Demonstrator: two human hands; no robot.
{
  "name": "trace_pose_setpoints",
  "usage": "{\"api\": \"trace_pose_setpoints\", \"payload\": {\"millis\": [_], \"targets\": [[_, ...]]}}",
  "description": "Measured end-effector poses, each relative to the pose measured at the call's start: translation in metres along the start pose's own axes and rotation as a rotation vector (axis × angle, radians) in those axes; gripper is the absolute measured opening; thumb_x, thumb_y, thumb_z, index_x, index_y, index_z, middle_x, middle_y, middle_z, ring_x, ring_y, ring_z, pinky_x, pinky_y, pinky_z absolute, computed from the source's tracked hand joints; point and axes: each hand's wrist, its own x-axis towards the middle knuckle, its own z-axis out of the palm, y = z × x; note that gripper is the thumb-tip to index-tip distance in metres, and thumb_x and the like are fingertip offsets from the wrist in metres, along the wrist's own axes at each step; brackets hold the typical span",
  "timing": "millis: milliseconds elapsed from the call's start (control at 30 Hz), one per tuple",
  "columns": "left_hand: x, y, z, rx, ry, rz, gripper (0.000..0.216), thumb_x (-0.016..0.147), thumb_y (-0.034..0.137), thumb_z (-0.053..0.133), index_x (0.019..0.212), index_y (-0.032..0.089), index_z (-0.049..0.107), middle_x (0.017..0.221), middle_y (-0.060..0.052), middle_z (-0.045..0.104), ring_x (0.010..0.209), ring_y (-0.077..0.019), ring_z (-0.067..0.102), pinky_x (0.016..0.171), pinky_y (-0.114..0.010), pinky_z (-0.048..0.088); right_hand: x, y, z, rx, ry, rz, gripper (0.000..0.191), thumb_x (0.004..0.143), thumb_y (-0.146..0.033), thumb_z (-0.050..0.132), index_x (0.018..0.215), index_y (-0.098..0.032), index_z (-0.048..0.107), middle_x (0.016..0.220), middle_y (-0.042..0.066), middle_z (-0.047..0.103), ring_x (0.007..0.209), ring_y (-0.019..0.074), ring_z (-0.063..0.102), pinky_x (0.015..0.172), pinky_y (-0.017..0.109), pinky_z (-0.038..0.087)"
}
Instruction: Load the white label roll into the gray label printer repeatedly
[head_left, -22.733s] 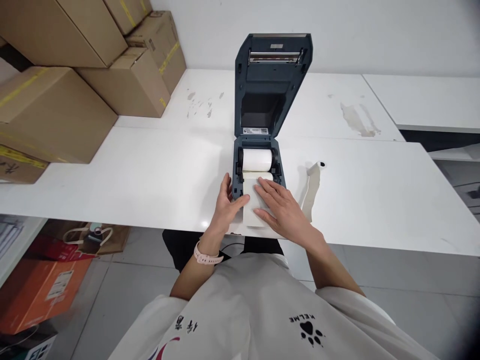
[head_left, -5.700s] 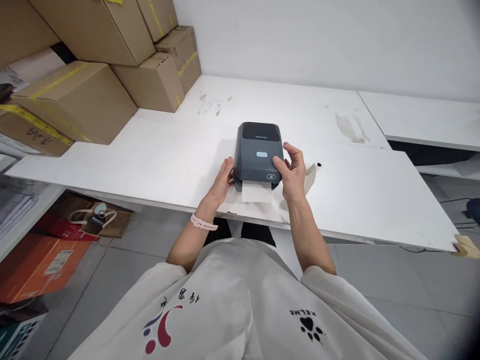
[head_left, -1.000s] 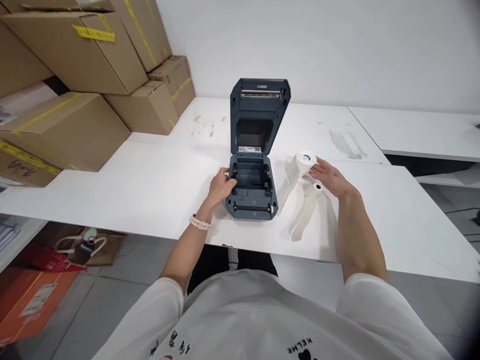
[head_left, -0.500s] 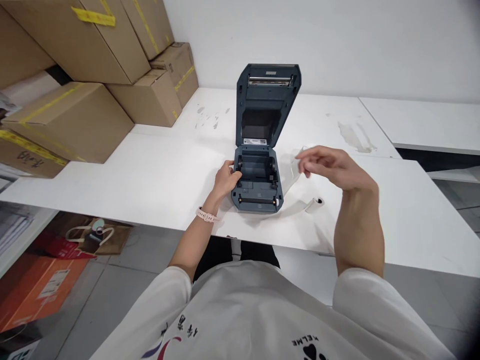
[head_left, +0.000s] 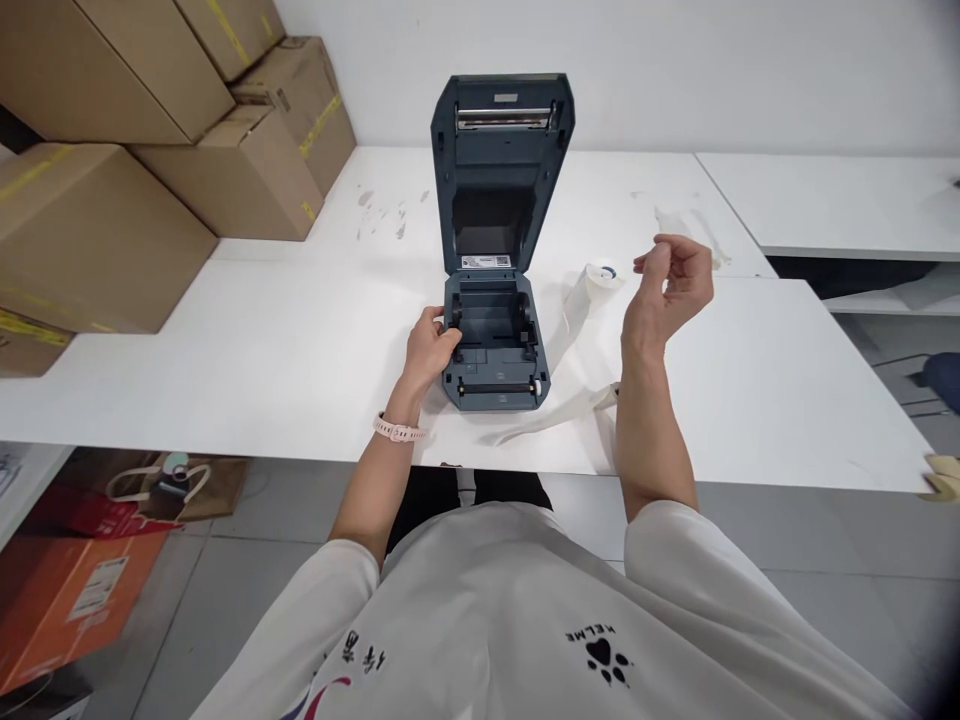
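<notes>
A dark blue-grey label printer [head_left: 495, 345] stands on the white table with its lid [head_left: 499, 170] raised. No roll sits in its bay. My left hand [head_left: 429, 352] grips the printer's left side, thumb over the rim of the bay. To the printer's right lies a roll of white labels [head_left: 596, 285], its strip trailing toward the printer. A second curled white strip [head_left: 566, 412] lies nearer the table's front edge, its right end partly behind my forearm. My right hand [head_left: 671, 290] is raised right of the roll, fingers loosely bent, nothing visible in them.
Cardboard boxes [head_left: 232, 170] are stacked at the table's back left, against the white wall. A white shelf unit [head_left: 847, 205] adjoins the table at the right. Under the table's left side are an orange box [head_left: 82, 600] and a paper bag [head_left: 221, 490].
My right hand has moved right and up, away from the label roll, which shows more fully. My left hand stays on the printer. The view has shifted to the right.
</notes>
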Motion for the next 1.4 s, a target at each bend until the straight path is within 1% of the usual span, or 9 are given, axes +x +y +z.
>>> {"api": "trace_pose_setpoints", "payload": {"millis": [133, 267, 500, 633, 767, 900, 1100, 1233, 1400], "targets": [[0.002, -0.003, 0.0, -0.01, -0.008, 0.0, 0.047, 0.069, 0.019, 0.061, 0.117, 0.02, 0.06, 0.071, 0.002, 0.06, 0.061, -0.015, 0.054, 0.057, -0.026, 0.039, 0.015, -0.002, -0.018, 0.18, 0.048, 0.013, 0.022, 0.097, -0.039, 0.052, 0.094, -0.02, 0.063, 0.074, 0.002, 0.059, 0.066, 0.0146, 0.058, 0.072, 0.038, 0.052], [0.006, -0.007, 0.001, -0.02, -0.001, 0.002, 0.048, 0.069, 0.019, 0.061, 0.117, 0.02, 0.06, 0.072, 0.001, 0.061, 0.061, -0.0152, 0.055, 0.056, -0.025, 0.039, 0.016, 0.015, -0.078, 0.218, 0.031, 0.097, 0.017, 0.087, -0.028, 0.055, 0.1, -0.022, 0.065, 0.079, 0.003, 0.061, 0.076, 0.0187, 0.063, 0.077, 0.042, 0.053], [0.005, -0.007, 0.002, -0.046, 0.001, 0.011, 0.045, 0.07, 0.018, 0.06, 0.115, 0.02, 0.06, 0.071, 0.002, 0.059, 0.06, -0.0142, 0.054, 0.054, -0.025, 0.038, -0.06, 0.008, -0.16, -0.086, -1.001, 0.549, 0.061, 0.08, -0.042, 0.083, 0.135, -0.03, 0.06, 0.137, 0.011, 0.068, 0.134, 0.0307, 0.059, 0.11, 0.052, 0.047], [0.003, -0.005, 0.002, -0.044, -0.003, 0.013, 0.046, 0.071, 0.018, 0.06, 0.117, 0.02, 0.06, 0.076, 0.0, 0.062, 0.063, -0.0153, 0.057, 0.056, -0.025, 0.04, -0.057, -0.018, -0.144, -0.017, -1.195, 0.531, 0.041, 0.091, -0.053, 0.072, 0.121, -0.025, 0.068, 0.113, 0.01, 0.074, 0.108, 0.0278, 0.068, 0.088, 0.043, 0.055], [0.003, -0.006, 0.002, -0.039, -0.007, 0.015, 0.045, 0.071, 0.019, 0.062, 0.117, 0.02, 0.06, 0.076, 0.0, 0.063, 0.066, -0.016, 0.059, 0.058, -0.026, 0.041, -0.009, -0.053, -0.095, 0.194, -1.429, 0.206, 0.052, 0.097, -0.052, 0.064, 0.143, -0.029, 0.058, 0.106, 0.006, 0.074, 0.096, 0.0244, 0.069, 0.084, 0.039, 0.054], [0.002, -0.008, 0.002, -0.056, 0.009, 0.006, 0.044, 0.072, 0.02, 0.062, 0.117, 0.02, 0.059, 0.07, 0.003, 0.057, 0.062, -0.0153, 0.055, 0.057, -0.026, 0.039, 0.012, -0.077, -0.009, -0.198, -1.531, -0.152, 0.06, 0.1, -0.052, 0.054, 0.153, -0.022, 0.051, 0.113, 0.01, 0.076, 0.098, 0.0285, 0.07, 0.087, 0.04, 0.051], [0.0, -0.007, 0.002, -0.1, 0.006, -0.021, 0.046, 0.072, 0.021, 0.067, 0.117, 0.02, 0.059, 0.063, 0.007, 0.046, 0.056, -0.0126, 0.046, 0.056, -0.026, 0.034, -0.03, -0.072, 0.082, -0.769, -1.631, -0.472, 0.048, 0.097, -0.027, 0.056, 0.141, -0.01, 0.061, 0.126, 0.021, 0.074, 0.116, 0.0361, 0.067, 0.098, 0.044, 0.043], [-0.001, -0.006, 0.002, -0.116, 0.016, -0.023, 0.046, 0.072, 0.022, 0.07, 0.116, 0.02, 0.059, 0.061, 0.009, 0.04, 0.053, -0.0112, 0.041, 0.055, -0.026, 0.032, -0.044, -0.068, 0.079, -0.772, -1.584, -0.516, 0.042, 0.093, -0.023, 0.06, 0.131, -0.008, 0.068, 0.126, 0.022, 0.073, 0.12, 0.0392, 0.063, 0.104, 0.051, 0.039], [-0.005, -0.006, 0.002, -0.158, -0.017, -0.018, 0.048, 0.075, 0.026, 0.071, 0.121, 0.02, 0.057, 0.067, 0.007, 0.047, 0.058, -0.0126, 0.048, 0.058, -0.027, 0.036, -0.05, -0.077, 0.024, -0.34, -1.343, -0.42, 0.035, 0.103, -0.033, 0.051, 0.125, -0.018, 0.073, 0.124, 0.013, 0.075, 0.115, 0.0323, 0.065, 0.099, 0.048, 0.048]]}}
